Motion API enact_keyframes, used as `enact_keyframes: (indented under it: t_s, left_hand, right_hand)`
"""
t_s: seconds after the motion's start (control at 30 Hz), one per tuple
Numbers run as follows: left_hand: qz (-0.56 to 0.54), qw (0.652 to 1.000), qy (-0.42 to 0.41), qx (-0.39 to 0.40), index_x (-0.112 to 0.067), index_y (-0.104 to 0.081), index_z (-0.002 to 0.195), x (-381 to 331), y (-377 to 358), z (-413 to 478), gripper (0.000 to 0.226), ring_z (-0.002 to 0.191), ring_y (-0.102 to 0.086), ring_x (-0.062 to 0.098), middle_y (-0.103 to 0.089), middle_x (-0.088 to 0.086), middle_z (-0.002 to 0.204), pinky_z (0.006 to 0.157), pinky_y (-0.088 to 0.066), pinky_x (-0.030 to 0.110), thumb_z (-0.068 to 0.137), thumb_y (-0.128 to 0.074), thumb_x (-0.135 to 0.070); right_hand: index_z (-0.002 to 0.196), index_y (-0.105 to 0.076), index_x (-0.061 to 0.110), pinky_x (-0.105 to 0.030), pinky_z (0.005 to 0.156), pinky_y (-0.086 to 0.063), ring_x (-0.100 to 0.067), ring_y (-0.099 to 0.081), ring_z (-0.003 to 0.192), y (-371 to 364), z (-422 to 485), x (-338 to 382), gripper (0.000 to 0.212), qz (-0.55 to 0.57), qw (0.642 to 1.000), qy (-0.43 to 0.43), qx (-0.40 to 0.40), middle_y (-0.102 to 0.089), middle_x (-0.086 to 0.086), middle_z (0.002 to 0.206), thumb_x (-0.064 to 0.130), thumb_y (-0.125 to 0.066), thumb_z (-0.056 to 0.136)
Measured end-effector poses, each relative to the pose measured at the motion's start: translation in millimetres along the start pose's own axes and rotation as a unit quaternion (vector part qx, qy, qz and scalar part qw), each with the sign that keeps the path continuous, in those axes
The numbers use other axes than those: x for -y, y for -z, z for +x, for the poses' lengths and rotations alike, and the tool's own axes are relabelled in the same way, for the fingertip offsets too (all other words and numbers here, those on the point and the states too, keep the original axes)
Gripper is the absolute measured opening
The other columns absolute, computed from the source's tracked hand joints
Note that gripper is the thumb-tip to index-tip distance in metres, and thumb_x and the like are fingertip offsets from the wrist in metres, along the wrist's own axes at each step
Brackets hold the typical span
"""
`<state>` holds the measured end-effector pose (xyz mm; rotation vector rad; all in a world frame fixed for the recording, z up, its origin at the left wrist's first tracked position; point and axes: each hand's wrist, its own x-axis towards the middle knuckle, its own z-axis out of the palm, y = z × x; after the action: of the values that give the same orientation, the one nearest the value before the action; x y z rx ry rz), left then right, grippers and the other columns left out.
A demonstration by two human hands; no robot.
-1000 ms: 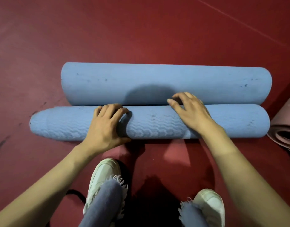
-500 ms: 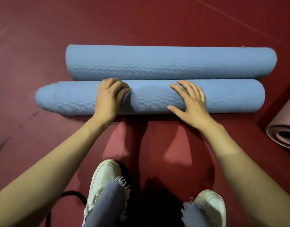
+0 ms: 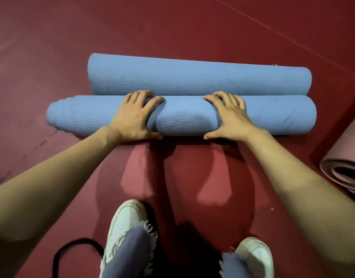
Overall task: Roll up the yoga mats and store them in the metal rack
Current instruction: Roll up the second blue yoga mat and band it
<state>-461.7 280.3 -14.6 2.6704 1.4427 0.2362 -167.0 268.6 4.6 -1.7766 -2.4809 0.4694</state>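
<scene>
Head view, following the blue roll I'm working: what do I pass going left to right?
Uneven left end of the blue roll → left hand → right hand → the roll's right end → pink rolled mat.

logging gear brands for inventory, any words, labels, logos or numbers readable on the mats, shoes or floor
None can be read.
The blue yoga mat shows only a wavy embossed texture.
The pink rolled mat and the white sneakers bear no visible print.
The red floor has only a faint line and scuff marks.
</scene>
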Motion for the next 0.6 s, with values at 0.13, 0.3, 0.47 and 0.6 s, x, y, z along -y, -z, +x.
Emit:
enact_keyframes:
  t_s: [0.13,0.3,0.47,0.6]
  left_hand:
    - [0.001,1.0,0.005,-0.004,-0.022,-0.041,0.13,-2.6,0.8,1.9,0.095,0.105,-0.049,0.033,-0.051,0.012,0.12,0.091,-0.037,0.046,0.053,-0.057,-0.077]
    - [0.01,1.0,0.008,-0.007,-0.024,-0.046,0.124,-8.0,6.0,2.7,0.092,0.099,-0.049,0.029,-0.053,0.009,0.114,0.077,-0.033,0.041,0.047,-0.067,-0.07]
    - [0.011,1.0,0.01,-0.021,-0.023,-0.05,0.121,-21.7,3.3,-19.5,0.088,0.097,-0.049,0.029,-0.054,0.008,0.113,0.073,-0.029,0.038,0.047,-0.069,-0.067]
    - [-0.021,0.999,0.01,-0.022,-0.021,-0.05,0.122,-39.1,6.6,-53.1,0.086,0.098,-0.048,0.029,-0.054,0.01,0.114,0.072,-0.028,0.038,0.052,-0.066,-0.068]
  right_hand:
    - [0.143,-0.027,0.03,-0.043,0.114,-0.005,-0.019,-0.023,0.135,-4.0,1.2,3.2,0.112,-0.044,0.999,-0.01,-0.005,-0.03,-0.002,0.143,0.056,-0.083,0.049]
    - [0.139,-0.034,0.029,-0.044,0.107,-0.016,-0.019,-0.032,0.126,-4.5,2.3,8.5,0.107,-0.067,0.997,-0.016,-0.025,-0.038,0.0,0.132,0.054,-0.083,0.047]
    - [0.131,-0.043,0.025,-0.041,0.1,-0.02,-0.019,-0.04,0.116,-7.7,-19.3,12.9,0.099,-0.049,0.997,0.003,-0.054,-0.044,0.0,0.121,0.048,-0.083,0.043]
    - [0.13,-0.046,0.024,-0.041,0.098,-0.02,-0.02,-0.041,0.113,-13.6,-50.8,21.9,0.101,-0.053,0.998,0.014,-0.044,-0.047,-0.002,0.118,0.051,-0.081,0.04]
